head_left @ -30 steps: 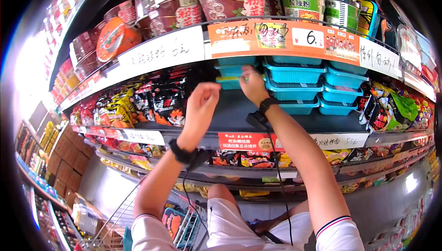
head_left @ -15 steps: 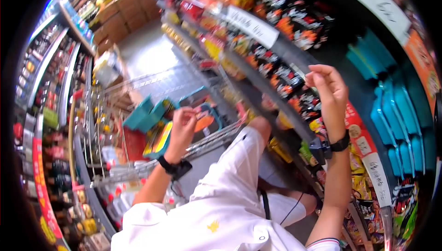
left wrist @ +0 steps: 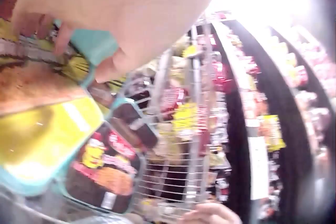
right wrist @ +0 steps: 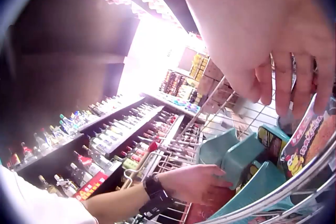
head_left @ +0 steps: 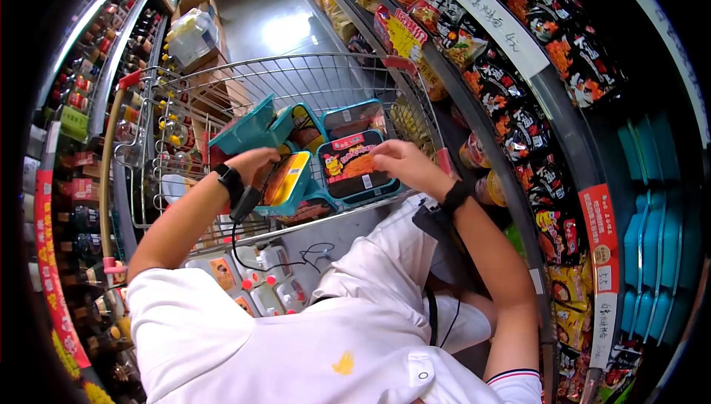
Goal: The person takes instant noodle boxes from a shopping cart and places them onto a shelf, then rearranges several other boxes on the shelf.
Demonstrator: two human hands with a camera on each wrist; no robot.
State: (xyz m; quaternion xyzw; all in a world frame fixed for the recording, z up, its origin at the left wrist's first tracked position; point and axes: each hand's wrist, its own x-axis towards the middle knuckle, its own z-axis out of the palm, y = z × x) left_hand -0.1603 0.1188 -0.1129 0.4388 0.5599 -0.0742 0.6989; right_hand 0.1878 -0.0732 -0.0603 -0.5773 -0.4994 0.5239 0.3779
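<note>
In the head view my left hand [head_left: 252,165] reaches over the shopping cart, loosely bent fingers at the far edge of a tilted teal food box with a yellow top [head_left: 289,182]. That yellow top [left wrist: 50,134] fills the lower left of the left wrist view. My right hand [head_left: 415,167] hangs over the right edge of a flat teal food box with a black, cartoon-printed label [head_left: 352,165]. Its fingers point down towards the label [right wrist: 310,148] in the right wrist view. Other teal boxes [head_left: 248,128] lean at the cart's far left.
The cart's wire rim [head_left: 326,228] runs around the boxes. Shelves of black noodle packets [head_left: 581,63] and stacked teal boxes [head_left: 652,248] stand to the right. Bottles line the left shelves [head_left: 81,100]. Large bottles [head_left: 270,278] stand on the floor below the cart.
The head view has swung left from the shelf to the cart. Both hands have gone from the shelf to over the cart's boxes, the left hand arriving before the right.
</note>
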